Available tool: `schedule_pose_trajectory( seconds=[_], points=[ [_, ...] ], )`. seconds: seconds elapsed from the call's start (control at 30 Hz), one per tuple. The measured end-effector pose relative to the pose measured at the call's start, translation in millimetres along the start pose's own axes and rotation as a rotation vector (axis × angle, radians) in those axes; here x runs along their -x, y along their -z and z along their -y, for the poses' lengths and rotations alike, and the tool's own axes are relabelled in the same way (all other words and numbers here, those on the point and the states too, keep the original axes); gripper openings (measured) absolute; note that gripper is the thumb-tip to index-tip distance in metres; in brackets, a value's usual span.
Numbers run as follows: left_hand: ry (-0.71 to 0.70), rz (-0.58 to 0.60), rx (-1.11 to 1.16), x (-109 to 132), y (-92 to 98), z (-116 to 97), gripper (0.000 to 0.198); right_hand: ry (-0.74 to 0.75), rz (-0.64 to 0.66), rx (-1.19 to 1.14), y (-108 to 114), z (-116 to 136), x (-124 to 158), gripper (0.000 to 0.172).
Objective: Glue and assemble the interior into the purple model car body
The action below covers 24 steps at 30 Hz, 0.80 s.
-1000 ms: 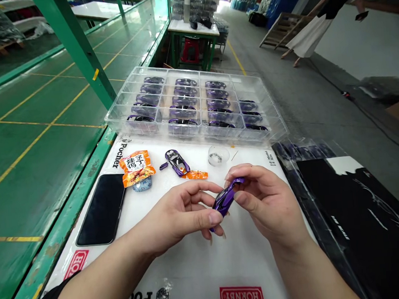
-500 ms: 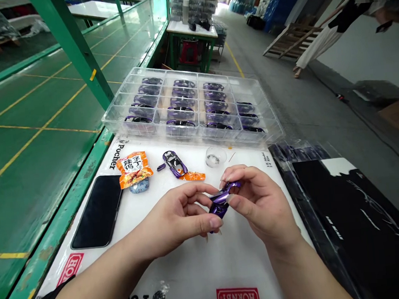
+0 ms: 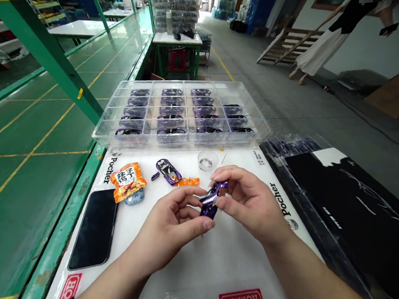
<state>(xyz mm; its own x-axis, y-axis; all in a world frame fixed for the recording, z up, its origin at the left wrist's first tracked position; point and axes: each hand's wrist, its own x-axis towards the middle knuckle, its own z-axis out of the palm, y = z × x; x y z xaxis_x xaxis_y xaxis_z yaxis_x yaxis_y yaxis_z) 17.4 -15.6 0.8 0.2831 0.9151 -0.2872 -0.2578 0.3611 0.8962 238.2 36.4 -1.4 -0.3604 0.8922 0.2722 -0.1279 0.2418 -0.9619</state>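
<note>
Now that you have rolled what looks like a purple model car body (image 3: 210, 198) crosswise, your left hand (image 3: 169, 228) and right hand (image 3: 250, 205) both pinch it between fingers and thumbs, holding it between them above the desk (image 3: 199, 278).

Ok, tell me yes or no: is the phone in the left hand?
No, the phone lies on the white mat, while the left hand grips the purple car body with the right hand.

I report the left hand (image 3: 167, 228) and right hand (image 3: 250, 205) pinching a purple model car (image 3: 210, 200) over a white mat (image 3: 195, 269), near a clear tray (image 3: 176, 81).
</note>
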Motion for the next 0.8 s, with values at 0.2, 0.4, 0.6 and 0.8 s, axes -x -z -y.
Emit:
schedule_pose_trajectory(
  seconds=[0.2,0.4,0.6,0.8],
  points=[
    [0.005,0.000,0.001,-0.1,1.0,0.5,0.060,-0.002,-0.017,0.044,-0.9,2.7,2.2,0.032],
    [0.015,0.085,0.174,-2.9,1.0,-0.4,0.052,-0.092,-0.049,-0.034,0.1,2.6,4.6,0.044],
    [0.044,0.134,0.300,-2.0,2.1,-4.3,0.038,-0.078,-0.040,0.025,-0.9,6.1,-0.3,0.020],
    [0.072,0.143,0.355,-3.0,2.9,-3.7,0.032,-0.098,-0.024,0.079,-3.4,10.6,0.2,0.021]
  ],
)
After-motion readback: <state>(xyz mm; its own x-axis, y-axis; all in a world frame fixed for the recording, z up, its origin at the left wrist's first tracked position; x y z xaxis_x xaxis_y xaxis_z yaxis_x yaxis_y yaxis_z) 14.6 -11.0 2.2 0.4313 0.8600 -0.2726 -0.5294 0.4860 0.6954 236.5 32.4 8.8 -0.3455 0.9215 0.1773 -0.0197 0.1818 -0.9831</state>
